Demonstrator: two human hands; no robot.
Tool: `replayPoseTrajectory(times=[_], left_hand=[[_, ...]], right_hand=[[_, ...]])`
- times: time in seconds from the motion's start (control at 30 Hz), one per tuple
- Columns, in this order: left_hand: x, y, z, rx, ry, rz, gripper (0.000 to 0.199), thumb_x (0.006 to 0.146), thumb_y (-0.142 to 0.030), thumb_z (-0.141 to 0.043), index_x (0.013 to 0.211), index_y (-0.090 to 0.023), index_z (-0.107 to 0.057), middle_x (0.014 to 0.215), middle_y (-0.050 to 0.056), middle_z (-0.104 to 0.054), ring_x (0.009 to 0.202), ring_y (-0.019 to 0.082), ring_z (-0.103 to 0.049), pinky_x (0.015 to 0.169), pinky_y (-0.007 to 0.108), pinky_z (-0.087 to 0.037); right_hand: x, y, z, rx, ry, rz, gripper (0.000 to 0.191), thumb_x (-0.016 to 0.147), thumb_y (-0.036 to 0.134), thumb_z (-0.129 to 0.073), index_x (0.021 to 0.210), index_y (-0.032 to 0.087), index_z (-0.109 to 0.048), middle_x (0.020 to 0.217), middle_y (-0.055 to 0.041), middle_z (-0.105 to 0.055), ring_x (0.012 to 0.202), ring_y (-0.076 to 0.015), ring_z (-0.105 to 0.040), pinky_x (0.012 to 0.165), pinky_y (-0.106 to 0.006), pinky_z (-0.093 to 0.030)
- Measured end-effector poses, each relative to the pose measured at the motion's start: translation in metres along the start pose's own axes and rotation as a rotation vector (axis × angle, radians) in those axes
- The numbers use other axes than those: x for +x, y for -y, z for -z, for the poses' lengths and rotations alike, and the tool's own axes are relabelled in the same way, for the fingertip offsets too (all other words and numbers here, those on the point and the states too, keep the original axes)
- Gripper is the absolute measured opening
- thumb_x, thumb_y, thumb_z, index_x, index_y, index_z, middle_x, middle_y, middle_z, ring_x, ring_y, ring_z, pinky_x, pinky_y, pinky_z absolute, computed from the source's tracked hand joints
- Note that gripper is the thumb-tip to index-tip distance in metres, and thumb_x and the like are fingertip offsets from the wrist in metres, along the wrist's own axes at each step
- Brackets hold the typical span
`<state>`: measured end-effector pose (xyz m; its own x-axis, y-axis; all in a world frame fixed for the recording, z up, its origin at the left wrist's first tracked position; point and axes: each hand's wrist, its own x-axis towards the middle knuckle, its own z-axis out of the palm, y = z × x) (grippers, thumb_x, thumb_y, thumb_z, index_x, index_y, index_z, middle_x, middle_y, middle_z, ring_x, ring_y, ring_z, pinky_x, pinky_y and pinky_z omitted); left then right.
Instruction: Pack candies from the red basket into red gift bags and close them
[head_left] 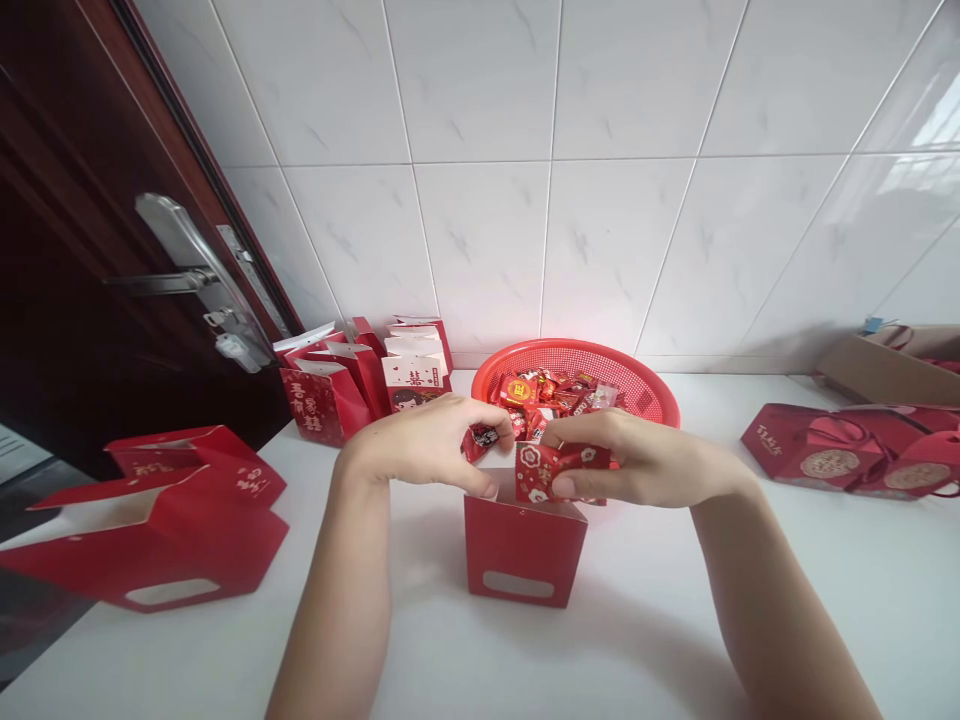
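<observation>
A red box (523, 555) with an open top stands upright on the white table, between my forearms. My right hand (626, 460) grips a small red packet with white flowers (536, 470) over the right part of the opening. At the box's upper left edge is my left hand (442, 440), its thumb near the rim and its fingers curled beside a dark and red wrapped candy (484, 438). Behind both hands, a red plastic basket (649, 388) holds several wrapped candies (551, 390).
Open red boxes stand at the left (202, 530) and back left (322, 405). Closed red boxes (840, 455) lie at the right, before a cardboard box (862, 370). A tiled wall (487, 220) rises behind; a dark door (67, 200) is at the left.
</observation>
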<state>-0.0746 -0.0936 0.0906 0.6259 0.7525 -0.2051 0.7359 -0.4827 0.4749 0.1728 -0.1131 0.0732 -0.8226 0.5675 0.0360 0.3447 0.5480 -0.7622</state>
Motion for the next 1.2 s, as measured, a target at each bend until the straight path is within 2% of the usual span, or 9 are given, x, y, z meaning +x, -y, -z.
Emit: replayPoseTrajectory(times=[0.17, 0.3, 0.5, 0.57, 0.67, 0.77, 0.83, 1.03, 1.2], left_hand=[[0.001, 0.001, 0.001, -0.010, 0.000, 0.001, 0.035, 0.069, -0.040, -0.076, 0.098, -0.022, -0.068, 0.092, -0.001, -0.066, 0.081, 0.018, -0.058, 0.064, 0.026, -0.040], [0.001, 0.003, 0.002, -0.019, 0.014, -0.004, 0.033, 0.069, -0.040, -0.076, 0.096, -0.023, -0.068, 0.088, -0.002, -0.065, 0.078, 0.017, -0.057, 0.063, 0.026, -0.039], [0.001, 0.005, 0.002, -0.021, 0.003, 0.025, 0.035, 0.067, -0.044, -0.077, 0.093, -0.023, -0.067, 0.084, -0.002, -0.062, 0.075, 0.016, -0.055, 0.060, 0.025, -0.037], [0.002, 0.006, 0.001, -0.024, -0.001, 0.019, 0.035, 0.067, -0.044, -0.077, 0.092, -0.023, -0.067, 0.084, -0.002, -0.062, 0.074, 0.016, -0.055, 0.060, 0.025, -0.036], [0.002, 0.008, 0.001, -0.028, -0.006, 0.008, 0.036, 0.068, -0.045, -0.078, 0.093, -0.023, -0.066, 0.085, -0.002, -0.062, 0.077, 0.016, -0.056, 0.061, 0.025, -0.037], [0.001, 0.011, 0.002, -0.035, -0.004, 0.029, 0.037, 0.068, -0.047, -0.078, 0.094, -0.023, -0.066, 0.090, -0.001, -0.064, 0.080, 0.017, -0.057, 0.063, 0.026, -0.039], [0.001, 0.012, 0.002, -0.042, -0.002, 0.051, 0.037, 0.069, -0.046, -0.077, 0.095, -0.023, -0.066, 0.095, 0.000, -0.065, 0.080, 0.017, -0.057, 0.063, 0.026, -0.039], [0.000, 0.011, 0.003, -0.037, -0.003, 0.073, 0.039, 0.068, -0.049, -0.077, 0.095, -0.024, -0.066, 0.095, 0.000, -0.064, 0.077, 0.017, -0.056, 0.061, 0.026, -0.039], [-0.001, 0.008, 0.003, -0.037, -0.016, 0.085, 0.034, 0.068, -0.045, -0.076, 0.092, -0.023, -0.065, 0.096, 0.000, -0.065, 0.077, 0.016, -0.056, 0.062, 0.025, -0.039]], right_hand=[[0.008, -0.003, -0.007, -0.070, -0.193, -0.046, 0.021, 0.093, 0.028, -0.059, 0.077, 0.020, -0.048, 0.069, 0.0039, -0.049, 0.060, -0.0102, -0.042, 0.052, -0.025, -0.030], [0.010, 0.001, -0.014, -0.124, -0.257, -0.119, 0.015, 0.091, 0.025, -0.057, 0.078, 0.020, -0.053, 0.068, 0.0038, -0.051, 0.060, -0.0105, -0.043, 0.052, -0.026, -0.030], [0.009, 0.011, -0.023, -0.224, -0.171, -0.180, 0.014, 0.089, 0.020, -0.055, 0.076, 0.019, -0.060, 0.067, 0.0010, -0.057, 0.056, -0.0111, -0.044, 0.050, -0.028, -0.027], [0.009, 0.013, -0.025, -0.239, -0.149, -0.199, 0.010, 0.090, 0.018, -0.053, 0.088, 0.020, -0.062, 0.069, 0.0008, -0.061, 0.058, -0.0125, -0.048, 0.052, -0.027, -0.030], [0.012, 0.013, -0.029, -0.231, -0.201, -0.277, 0.012, 0.091, 0.020, -0.052, 0.102, 0.021, -0.058, 0.070, 0.0021, -0.062, 0.059, -0.0137, -0.051, 0.052, -0.026, -0.032], [0.016, 0.009, -0.031, -0.235, -0.225, -0.256, 0.003, 0.092, 0.022, -0.055, 0.089, 0.021, -0.057, 0.075, 0.0005, -0.065, 0.062, -0.0133, -0.053, 0.055, -0.026, -0.035], [0.019, 0.007, -0.032, -0.232, -0.200, -0.208, 0.009, 0.090, 0.019, -0.057, 0.081, 0.020, -0.059, 0.074, 0.0004, -0.065, 0.063, -0.0125, -0.053, 0.058, -0.026, -0.036], [0.019, 0.007, -0.031, -0.195, -0.162, -0.213, 0.017, 0.087, 0.014, -0.055, 0.083, 0.019, -0.071, 0.075, -0.0010, -0.068, 0.066, -0.0134, -0.054, 0.060, -0.027, -0.036], [0.023, 0.007, -0.031, -0.143, -0.123, -0.220, 0.025, 0.091, 0.014, -0.050, 0.076, 0.019, -0.070, 0.062, 0.0026, -0.058, 0.055, -0.0107, -0.040, 0.055, -0.027, -0.030]])
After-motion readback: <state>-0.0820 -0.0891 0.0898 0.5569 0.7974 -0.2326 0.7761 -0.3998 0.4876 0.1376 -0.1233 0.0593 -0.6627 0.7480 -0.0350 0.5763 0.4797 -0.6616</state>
